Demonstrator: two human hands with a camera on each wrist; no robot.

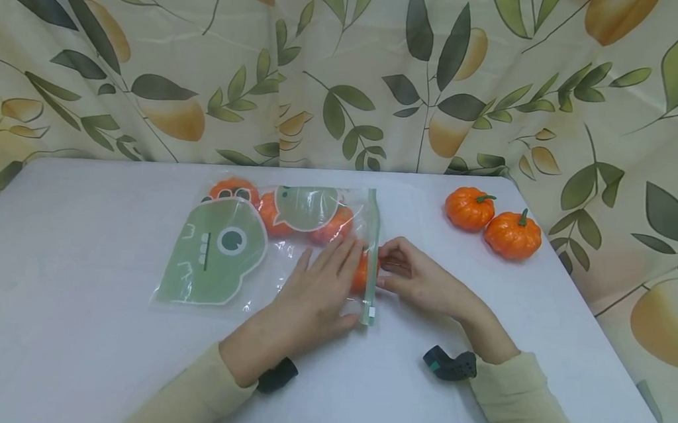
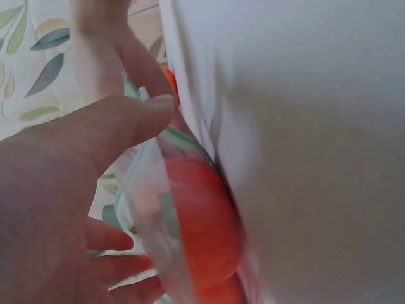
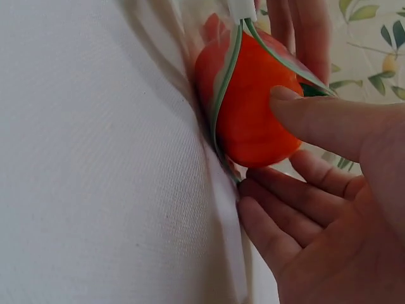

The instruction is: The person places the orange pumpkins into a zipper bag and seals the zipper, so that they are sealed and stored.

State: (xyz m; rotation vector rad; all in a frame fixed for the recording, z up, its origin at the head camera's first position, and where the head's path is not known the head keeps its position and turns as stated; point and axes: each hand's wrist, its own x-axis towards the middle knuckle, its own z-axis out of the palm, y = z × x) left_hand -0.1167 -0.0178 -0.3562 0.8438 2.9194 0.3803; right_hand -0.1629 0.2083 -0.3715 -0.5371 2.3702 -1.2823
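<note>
A clear zip bag with a green dinosaur print lies on the table, its green-edged mouth facing right. Several small orange pumpkins are inside, some partly behind the print. Another orange pumpkin sits in the parted mouth, between the two green zip strips. My right hand holds this pumpkin, thumb on its side and the other fingers curled beneath it. My left hand rests on the bag near its mouth, fingers extended. In the left wrist view the left thumb lies by the zip edge. A white slider sits at one end of the zip.
Two more orange pumpkins, one with a curved stem and one beside it, stand at the table's back right. A white cloth covers the table. Behind it hangs a leaf-patterned curtain.
</note>
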